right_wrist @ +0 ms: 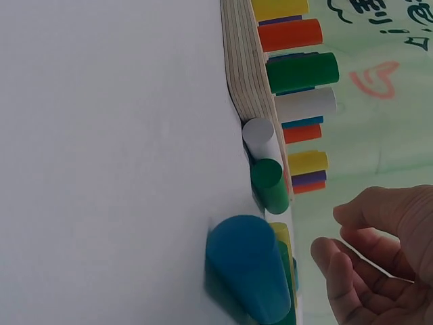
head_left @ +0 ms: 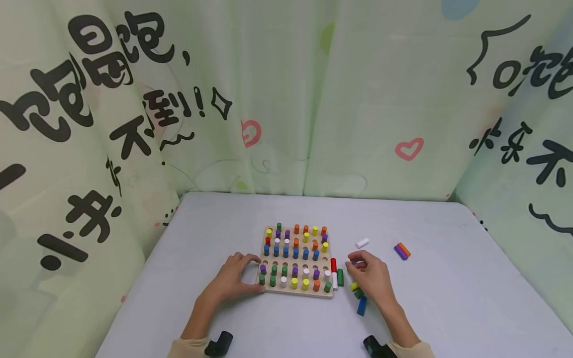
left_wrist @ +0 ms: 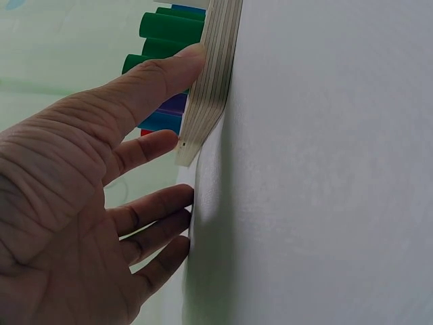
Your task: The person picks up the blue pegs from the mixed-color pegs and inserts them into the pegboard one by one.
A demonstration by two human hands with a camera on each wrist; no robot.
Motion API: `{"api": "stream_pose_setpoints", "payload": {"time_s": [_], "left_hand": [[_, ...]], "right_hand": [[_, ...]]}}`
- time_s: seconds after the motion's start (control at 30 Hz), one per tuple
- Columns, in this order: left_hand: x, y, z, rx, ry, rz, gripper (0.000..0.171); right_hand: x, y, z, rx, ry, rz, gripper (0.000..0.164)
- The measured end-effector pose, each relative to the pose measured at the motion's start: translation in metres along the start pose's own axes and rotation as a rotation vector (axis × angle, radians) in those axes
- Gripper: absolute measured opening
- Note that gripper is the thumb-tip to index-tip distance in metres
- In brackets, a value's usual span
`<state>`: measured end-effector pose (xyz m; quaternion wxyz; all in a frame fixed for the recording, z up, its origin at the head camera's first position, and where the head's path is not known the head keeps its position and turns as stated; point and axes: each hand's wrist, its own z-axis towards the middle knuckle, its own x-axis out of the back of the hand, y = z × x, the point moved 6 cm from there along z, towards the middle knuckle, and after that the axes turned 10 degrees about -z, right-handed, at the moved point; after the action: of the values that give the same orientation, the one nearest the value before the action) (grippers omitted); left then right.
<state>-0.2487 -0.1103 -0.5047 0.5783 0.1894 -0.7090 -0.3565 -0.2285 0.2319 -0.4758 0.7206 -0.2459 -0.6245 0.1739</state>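
Observation:
A wooden pegboard (head_left: 297,292) stands on the table with rows of coloured pegs in its holes. My left hand (head_left: 233,277) rests against its left side, thumb at the near corner and forefinger farther up the edge. The left wrist view shows that thumb (left_wrist: 159,78) fairly straight and the other fingers spread. Right of the board, my right hand (head_left: 370,276) hovers with loosely bent fingers. In the right wrist view a gap shows between its thumb (right_wrist: 369,206) and fingers, with nothing held. A blue peg (head_left: 362,306), a green peg (head_left: 358,293) and a yellow peg (head_left: 354,286) lie beneath it.
Along the board's right side lie a red peg (head_left: 333,265), a white peg (head_left: 334,282) and a green peg (head_left: 340,277). Farther off are another white peg (head_left: 362,243), an orange peg (head_left: 404,249) and a purple peg (head_left: 400,252). Printed curtains (head_left: 286,99) enclose the table (head_left: 447,298).

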Motion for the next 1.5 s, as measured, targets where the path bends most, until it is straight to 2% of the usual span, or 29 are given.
{"api": "stream_pose_setpoints", "payload": {"time_s": [0.13, 0.47, 0.73, 1.17, 1.5], "left_hand": [[-0.001, -0.001, 0.001, -0.014, 0.005, 0.009, 0.065], [-0.002, -0.001, 0.001, 0.015, -0.003, 0.007, 0.065], [-0.001, -0.001, 0.000, 0.003, 0.002, 0.004, 0.064], [0.001, 0.001, 0.000, -0.010, 0.001, -0.005, 0.064], [0.001, 0.001, 0.000, -0.006, 0.003, 0.001, 0.064]], "right_hand": [[0.001, 0.004, 0.000, -0.014, 0.005, -0.014, 0.025], [0.001, 0.013, 0.002, -0.038, -0.002, -0.043, 0.028], [-0.001, 0.017, 0.007, -0.075, 0.004, -0.069, 0.032], [-0.004, 0.020, 0.015, -0.110, -0.035, -0.091, 0.036], [-0.004, 0.021, 0.017, -0.074, -0.034, -0.108, 0.027]]}}
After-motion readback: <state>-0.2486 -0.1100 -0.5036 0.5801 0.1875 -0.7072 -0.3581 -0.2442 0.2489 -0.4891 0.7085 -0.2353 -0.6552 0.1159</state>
